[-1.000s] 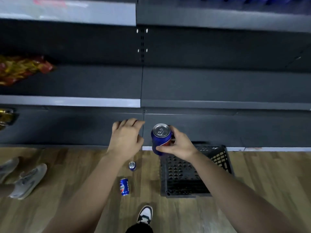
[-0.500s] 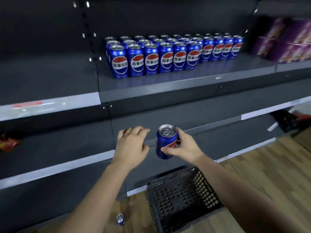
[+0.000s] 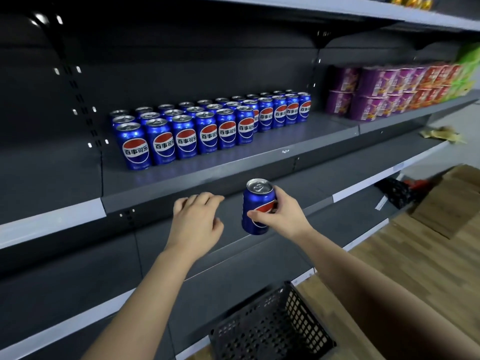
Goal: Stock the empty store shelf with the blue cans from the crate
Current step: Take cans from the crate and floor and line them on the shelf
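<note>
– One blue can (image 3: pixel 257 206) is in play, seen from the head camera. It sits just below centre, upright and tipped slightly, with the right hand (image 3: pixel 284 215) wrapped round its side, thumb in front and fingers behind.

– And the other of the two hands?

– The left hand (image 3: pixel 197 224), at 9 o'clock of the can, holds nothing and its fingers are loosely bent. Its tips are close to the front lip of the shelf (image 3: pixel 298 149). Whether they touch it, I cannot tell.

– Where does the can stand against the stock?

– It's below the shelf lip and in front of it, not yet over the board. The rows of cans (image 3: pixel 207 126) stand at 11 o'clock of it, labels outward. The nearest row ends partway along, and the cans beyond that sit further back.

– So which step is this?

– Carrying, I'd judge: lifted out and on the way to placing. The crate (image 3: pixel 272 331) is at 6 o'clock on the floor (image 3: pixel 415 255), and no cans show in the part I can see.

– What does the next move need?

– Raise the can clear of the lip toward 12 o'clock. Then set it flat beside the last can of the near row, label out, without knocking its neighbours. The purple tubs (image 3: pixel 363 94) at 2 o'clock are well apart.
</note>
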